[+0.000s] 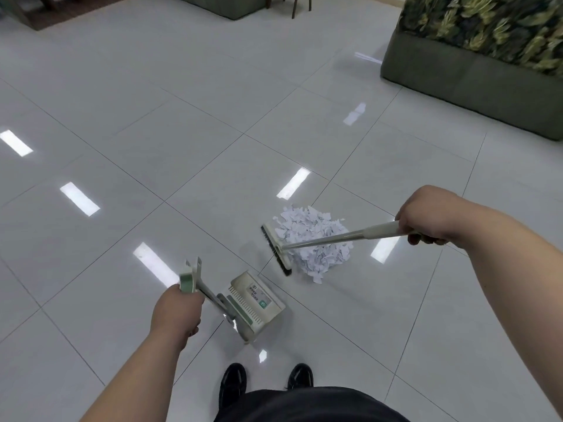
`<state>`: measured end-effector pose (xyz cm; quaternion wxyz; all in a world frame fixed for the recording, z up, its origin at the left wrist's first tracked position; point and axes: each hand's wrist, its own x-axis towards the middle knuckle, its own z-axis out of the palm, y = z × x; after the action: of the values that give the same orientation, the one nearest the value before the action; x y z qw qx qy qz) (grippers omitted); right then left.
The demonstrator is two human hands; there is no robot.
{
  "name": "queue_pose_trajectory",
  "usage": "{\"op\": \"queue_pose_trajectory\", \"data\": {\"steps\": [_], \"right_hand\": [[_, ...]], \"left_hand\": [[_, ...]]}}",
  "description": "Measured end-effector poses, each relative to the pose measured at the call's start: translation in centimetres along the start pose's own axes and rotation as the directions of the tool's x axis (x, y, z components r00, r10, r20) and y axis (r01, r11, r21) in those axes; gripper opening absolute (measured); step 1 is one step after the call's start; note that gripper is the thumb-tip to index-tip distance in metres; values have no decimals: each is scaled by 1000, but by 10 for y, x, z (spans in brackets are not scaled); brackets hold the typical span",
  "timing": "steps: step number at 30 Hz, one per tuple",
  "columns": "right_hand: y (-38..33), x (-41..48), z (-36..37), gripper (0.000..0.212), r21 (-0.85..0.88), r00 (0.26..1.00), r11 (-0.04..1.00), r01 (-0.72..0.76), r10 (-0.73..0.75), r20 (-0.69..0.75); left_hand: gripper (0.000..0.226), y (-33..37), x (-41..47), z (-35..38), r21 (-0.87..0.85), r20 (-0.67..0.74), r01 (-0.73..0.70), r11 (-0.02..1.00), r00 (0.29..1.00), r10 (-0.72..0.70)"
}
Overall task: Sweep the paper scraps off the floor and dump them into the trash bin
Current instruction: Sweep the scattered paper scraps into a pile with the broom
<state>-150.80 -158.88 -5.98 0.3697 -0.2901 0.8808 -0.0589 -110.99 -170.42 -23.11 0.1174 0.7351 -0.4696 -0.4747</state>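
Right hand [426, 214] grips the broom [275, 249]; left hand [178, 312] grips the dustpan [256, 303] handle. Paper scraps [313, 239], heaped between both, likely light, scatter-prone; sweep gently, never grasp.

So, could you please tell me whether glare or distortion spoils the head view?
Head view: bright ceiling-light glare patches dot the glossy floor, one beside the scraps; wide-angle bending curves the tile lines; broom and dustpan stay sharp.
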Motion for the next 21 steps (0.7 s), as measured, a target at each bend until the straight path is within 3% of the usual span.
{"op": "queue_pose_trajectory", "data": {"steps": [4,6,9,11,14,21], "right_hand": [[-25,-12,8,16,181,992,983,26,-4,-123],[-40,-20,12,21,221,976,972,78,-28,-217],[-67,-35,19,11,229,941,962,149,-66,-333],[-82,-41,25,6,204,898,961,187,-83,-433],[-102,-43,37,17,145,818,965,221,-102,-567],[-122,-42,69,29,188,683,935,299,-72,-727]], "left_hand": [[2,-3,11,5,-68,12,5,998,1000,-4],[4,-4,19,8,-101,27,15,995,1000,-13],[7,-1,29,15,-149,71,30,988,997,-20],[8,2,35,22,-176,102,39,984,995,-21],[14,1,45,30,-183,126,44,982,992,-21],[36,7,56,41,-54,266,3,999,964,12]]}}
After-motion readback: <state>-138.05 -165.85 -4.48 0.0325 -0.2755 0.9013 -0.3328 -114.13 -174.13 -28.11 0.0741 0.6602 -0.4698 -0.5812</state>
